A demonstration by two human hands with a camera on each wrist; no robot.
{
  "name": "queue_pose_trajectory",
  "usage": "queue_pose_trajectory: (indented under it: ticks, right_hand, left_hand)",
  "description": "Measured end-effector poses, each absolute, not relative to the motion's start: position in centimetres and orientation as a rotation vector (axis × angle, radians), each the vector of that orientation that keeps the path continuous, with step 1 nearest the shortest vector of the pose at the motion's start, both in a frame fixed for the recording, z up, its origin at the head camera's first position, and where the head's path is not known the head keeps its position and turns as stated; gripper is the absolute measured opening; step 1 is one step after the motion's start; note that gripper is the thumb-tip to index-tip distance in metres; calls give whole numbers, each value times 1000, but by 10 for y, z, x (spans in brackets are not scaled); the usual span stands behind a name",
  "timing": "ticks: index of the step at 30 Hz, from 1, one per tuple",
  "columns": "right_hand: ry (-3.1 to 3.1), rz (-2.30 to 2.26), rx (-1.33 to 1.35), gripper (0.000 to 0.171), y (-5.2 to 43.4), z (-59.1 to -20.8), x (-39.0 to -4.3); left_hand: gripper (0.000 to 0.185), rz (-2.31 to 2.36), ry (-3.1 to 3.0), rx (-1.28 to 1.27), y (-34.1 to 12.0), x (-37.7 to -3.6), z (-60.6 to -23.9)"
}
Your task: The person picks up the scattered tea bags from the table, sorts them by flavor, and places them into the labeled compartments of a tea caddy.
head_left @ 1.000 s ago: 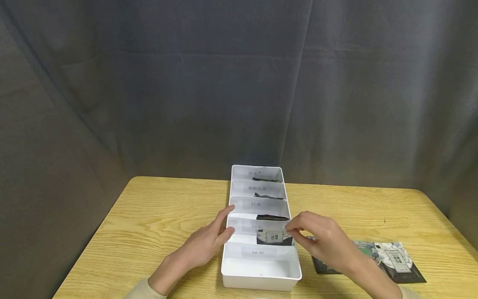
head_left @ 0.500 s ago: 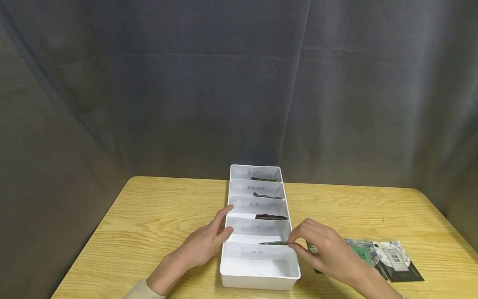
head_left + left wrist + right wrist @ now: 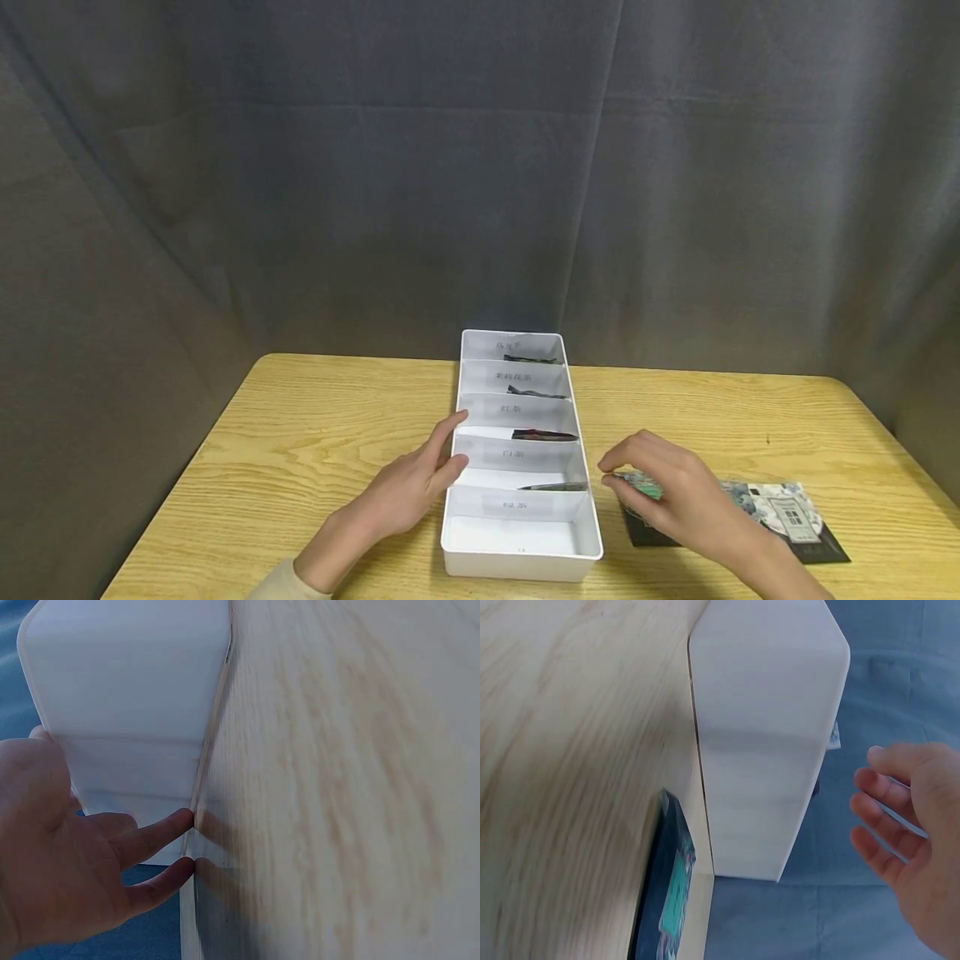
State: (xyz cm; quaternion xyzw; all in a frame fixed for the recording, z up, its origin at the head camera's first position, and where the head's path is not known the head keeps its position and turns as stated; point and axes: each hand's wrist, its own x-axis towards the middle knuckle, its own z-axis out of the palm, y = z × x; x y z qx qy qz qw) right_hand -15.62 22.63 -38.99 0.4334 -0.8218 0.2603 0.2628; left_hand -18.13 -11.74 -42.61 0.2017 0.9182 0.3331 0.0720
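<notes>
Left hand (image 3: 401,493), spread, touches white box (image 3: 521,567); right hand (image 3: 675,493), half-curled, beside it.

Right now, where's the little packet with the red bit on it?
In the head view, the red-marked packet sits in the middle compartment of the white box, toward the right side, one compartment farther away than the greyish packet.
</notes>
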Motion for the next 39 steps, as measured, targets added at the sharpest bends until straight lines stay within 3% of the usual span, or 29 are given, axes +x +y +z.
queue_pose_trajectory:
  ticks: [6, 9, 24, 39]
  right_hand:
    - [-2353, 658, 1014, 41, 241, -387, -152]
    - [-2395, 629, 927, 46, 249, -385, -151]
    - [-2464, 574, 765, 46, 286, -388, -153]
    - [-2560, 530, 606, 36, 321, -394, -152]
  left_hand:
    - [58, 1011, 2761, 601, -118, -181, -427]
    - [58, 1008, 2768, 603, -118, -180, -427]
    - [55, 991, 2772, 598, -118, -180, -426]
    - [56, 993, 2760, 604, -117, -182, -425]
